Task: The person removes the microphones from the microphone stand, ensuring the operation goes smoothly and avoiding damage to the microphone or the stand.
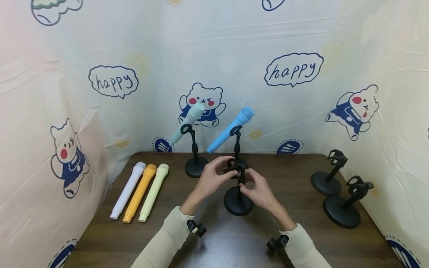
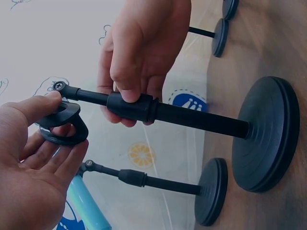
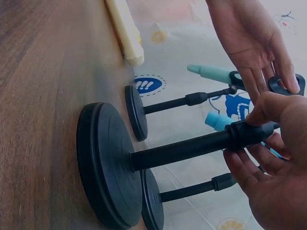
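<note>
A black microphone stand (image 1: 238, 201) with a round base stands upright on the table between both hands. My left hand (image 1: 214, 176) pinches the ring-shaped clip (image 2: 72, 125) at its top between thumb and fingers. Lower down, my right hand (image 1: 260, 189) grips the collar (image 2: 132, 105) on the stand's pole, thumb on one side and fingers on the other. No microphone sits in this clip. Behind it, a blue microphone (image 1: 231, 128) leans in a second stand, and a mint-green microphone (image 1: 187, 123) leans in a third to the left.
White (image 1: 128, 190), orange (image 1: 139, 193) and pale yellow (image 1: 154, 192) microphones lie side by side on the table's left. Two more black stands, one farther back (image 1: 328, 178) and one nearer (image 1: 345, 208), stand at the right edge. A printed cloth (image 1: 234, 44) hangs around the table.
</note>
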Motion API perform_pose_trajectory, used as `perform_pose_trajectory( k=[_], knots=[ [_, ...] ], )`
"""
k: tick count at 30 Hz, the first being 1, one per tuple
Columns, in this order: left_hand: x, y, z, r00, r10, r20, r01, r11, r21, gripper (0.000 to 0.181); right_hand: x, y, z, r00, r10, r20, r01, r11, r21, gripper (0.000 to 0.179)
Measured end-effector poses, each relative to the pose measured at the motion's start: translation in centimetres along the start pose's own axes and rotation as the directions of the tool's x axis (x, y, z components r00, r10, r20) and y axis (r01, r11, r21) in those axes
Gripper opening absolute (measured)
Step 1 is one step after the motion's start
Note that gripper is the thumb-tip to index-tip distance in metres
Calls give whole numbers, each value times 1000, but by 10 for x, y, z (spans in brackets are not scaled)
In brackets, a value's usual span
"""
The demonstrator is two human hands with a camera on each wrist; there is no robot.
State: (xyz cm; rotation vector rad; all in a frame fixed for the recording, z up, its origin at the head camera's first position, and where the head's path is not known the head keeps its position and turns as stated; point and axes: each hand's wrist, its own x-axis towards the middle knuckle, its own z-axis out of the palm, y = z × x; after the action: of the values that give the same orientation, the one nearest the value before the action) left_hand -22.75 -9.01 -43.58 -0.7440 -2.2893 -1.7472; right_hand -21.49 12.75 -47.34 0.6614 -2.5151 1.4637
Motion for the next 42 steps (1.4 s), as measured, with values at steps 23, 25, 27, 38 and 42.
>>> perform_pose_trajectory(
  k=[23,25,27,38,42],
  knots=[
    [-2,4,0,1000,-15,5,15,1000,-2,46,4,2,2,998,50,-37,-50,999,12,41],
    [-2,4,0,1000,-14,3,14,1000,-4,45,3,2,0,999,36,-6,-36,999,28,37],
    [-2,3,0,1000,-11,3,11,1000,-7,45,2,3,-2,999,23,29,-24,999,48,37],
    [-2,3,-1,1000,-7,11,7,1000,-16,45,1,1,-4,998,-8,64,2,997,82,39],
    [-3,-2,1,1000,-6,20,6,1000,7,44,1,1,-4,999,4,55,-8,997,71,38]
  ],
)
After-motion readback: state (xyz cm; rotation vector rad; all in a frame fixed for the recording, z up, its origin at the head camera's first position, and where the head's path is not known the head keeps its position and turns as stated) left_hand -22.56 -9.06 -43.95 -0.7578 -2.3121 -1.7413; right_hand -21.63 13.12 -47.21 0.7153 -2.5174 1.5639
